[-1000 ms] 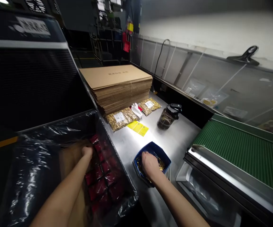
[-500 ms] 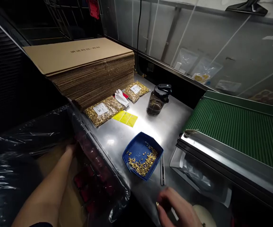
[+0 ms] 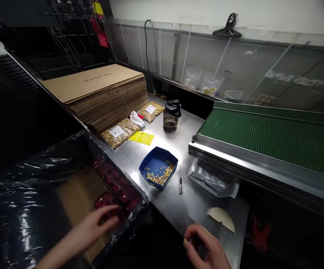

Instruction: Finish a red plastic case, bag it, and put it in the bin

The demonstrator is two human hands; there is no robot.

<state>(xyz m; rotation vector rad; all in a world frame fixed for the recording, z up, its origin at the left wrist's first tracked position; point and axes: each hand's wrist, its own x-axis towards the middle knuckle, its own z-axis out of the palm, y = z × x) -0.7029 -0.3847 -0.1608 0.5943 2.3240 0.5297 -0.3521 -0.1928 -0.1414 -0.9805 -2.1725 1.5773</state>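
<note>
My left hand (image 3: 101, 223) is over the plastic-lined box (image 3: 74, 194), thumb and fingers apart and nothing between them. Dark red blocks (image 3: 105, 198) lie in that box, close to its fingertips. At the front edge of the metal bench, my right hand (image 3: 205, 246) pinches a small brass-coloured piece (image 3: 185, 241) between thumb and forefinger. Farther in stands a blue tray (image 3: 153, 162) with many similar small brass pieces (image 3: 162, 177) along its near side. A slim metal tool (image 3: 180, 181) lies just right of the tray.
Flat cardboard (image 3: 108, 101) is stacked at the back left, with bags of brass pieces (image 3: 119, 132), white gloves (image 3: 136, 118) and a yellow sheet (image 3: 142, 138) beside it. A dark jug (image 3: 170, 121) stands behind the tray. A green conveyor (image 3: 262, 134) fills the right; a pale half-disc (image 3: 221, 217) lies nearby.
My left hand has risen from deep in the box, moving toward me and right, and shows empty. My right hand still pinches the small brass piece. The view has shifted.
</note>
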